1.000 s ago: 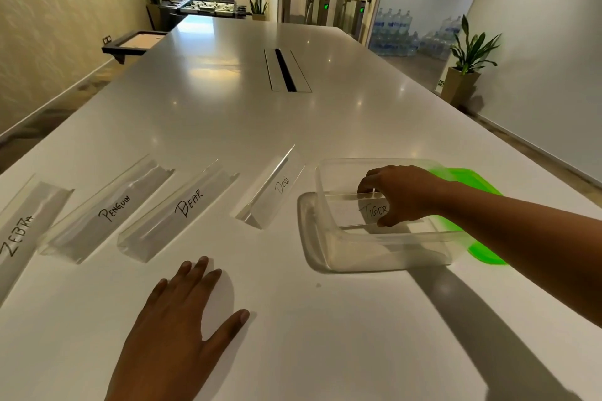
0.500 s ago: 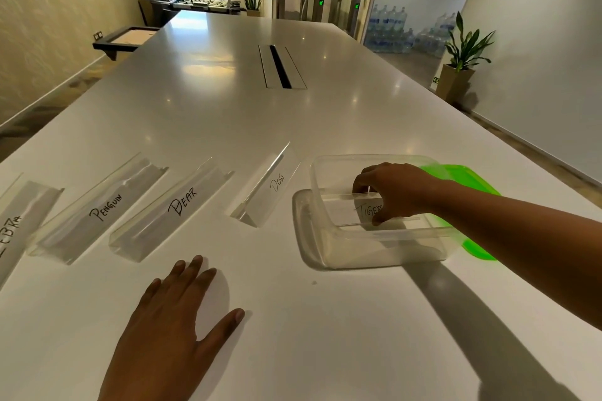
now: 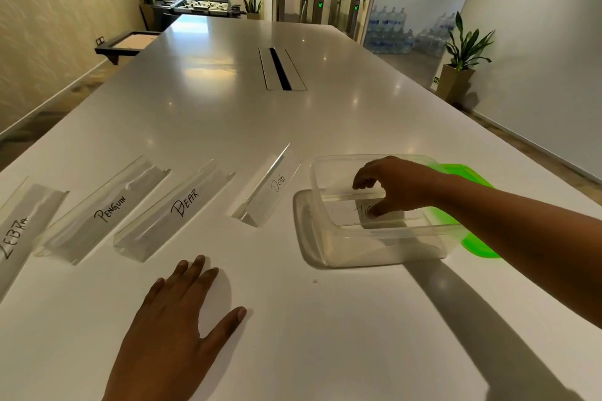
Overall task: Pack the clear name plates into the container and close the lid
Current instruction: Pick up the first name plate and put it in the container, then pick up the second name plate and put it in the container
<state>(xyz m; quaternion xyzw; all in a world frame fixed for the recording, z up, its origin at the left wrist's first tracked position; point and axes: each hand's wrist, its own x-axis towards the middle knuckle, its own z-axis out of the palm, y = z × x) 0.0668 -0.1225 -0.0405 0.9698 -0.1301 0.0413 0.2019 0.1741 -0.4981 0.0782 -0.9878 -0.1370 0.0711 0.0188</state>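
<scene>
Here our right hand point(image 3: 395, 184) reaches into the clear tub point(image 3: 329, 238), fingers curled down on the Tiger plate point(image 3: 345, 213) lying on its floor; we cannot tell whether we grip it or merely press on it. Our left hand point(image 3: 177, 319) lies flat and empty on the table point(image 3: 293, 335). Four plates wait to the left: Dog point(image 3: 270, 187), Bear point(image 3: 169, 210), Penguin point(image 3: 104, 208), Zebra point(image 3: 19, 231). We judge them light, stiff and slick, likely to scratch or crack, so we would pinch each by its long edges near the middle. The green lid point(image 3: 479, 246) lies behind the tub.
</scene>
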